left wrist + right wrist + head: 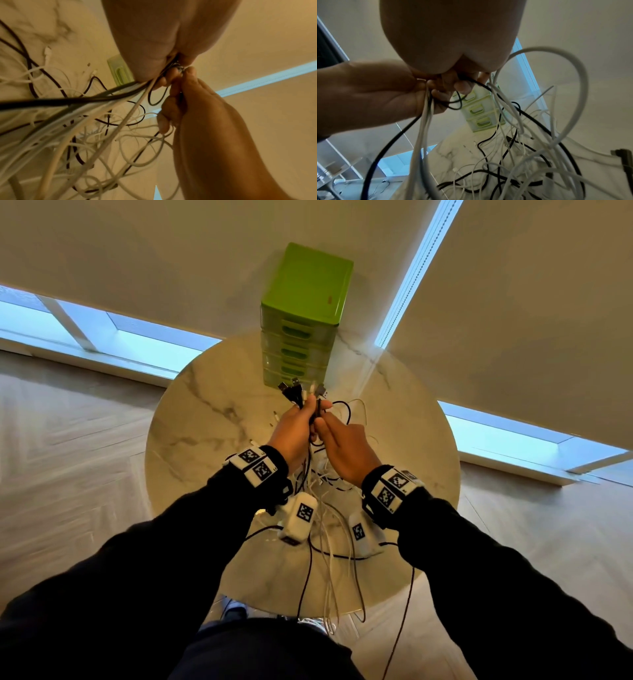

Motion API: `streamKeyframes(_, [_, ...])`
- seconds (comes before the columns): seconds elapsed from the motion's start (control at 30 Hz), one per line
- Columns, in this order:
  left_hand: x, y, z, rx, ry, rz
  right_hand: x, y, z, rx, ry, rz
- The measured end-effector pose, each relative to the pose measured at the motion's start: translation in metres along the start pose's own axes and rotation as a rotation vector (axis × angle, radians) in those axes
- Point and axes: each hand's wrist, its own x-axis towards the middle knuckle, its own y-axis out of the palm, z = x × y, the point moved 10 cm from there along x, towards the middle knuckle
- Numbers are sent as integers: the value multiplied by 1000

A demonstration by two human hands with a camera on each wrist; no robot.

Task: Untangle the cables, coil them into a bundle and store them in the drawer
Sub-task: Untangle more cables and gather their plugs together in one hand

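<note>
A tangle of black and white cables (318, 508) hangs from both hands over a round marble table (205, 419), some trailing past its front edge. My left hand (301, 419) grips a bunch of cable ends, their USB plugs (301, 390) sticking up above the fist. My right hand (327, 428) is pressed against it, its fingers pinching a black cable (477, 84) at the bunch. From the left fist the strands (111, 100) fan out downward. The green drawer unit (305, 313) stands at the table's far edge with all its drawers closed.
Loose plug ends and loops (496, 169) lie spread over the tabletop below the hands. A black angled plug (623, 159) lies at the right. Wooden floor (68, 440) surrounds the table; low windows (137, 344) run behind it.
</note>
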Motion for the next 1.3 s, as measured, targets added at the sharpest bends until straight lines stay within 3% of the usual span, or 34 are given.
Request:
streamKeyframes(0.2, [1,3,-20,-304,45,36,-16,7,-8,-41,-69,78])
streamKeyframes(0.4, [7,-18,-45,-455,143,6,-35,7,-69,-203,86,292])
streamKeyframes(0.5, [9,-36,-63,-342,232,-55,-41,-2,-101,-302,146,346])
streamKeyframes(0.6, [4,-43,-69,8,295,-122,-28,-21,-119,-373,231,269])
streamKeyframes(0.7, [-4,-26,-52,322,281,-86,-3,-41,-99,-238,250,75])
streamKeyframes(0.8, [-8,-15,-30,505,232,-98,11,-38,-49,-60,151,12])
streamKeyframes(0.93, [-5,-7,-16,430,125,-73,7,-15,2,-2,-3,93])
streamKeyframes(1.07, [2,-8,-23,289,102,-84,-5,8,15,-22,-124,227])
streamKeyframes(1.3, [6,-48,-56,177,190,-237,-30,1,-63,-157,70,314])
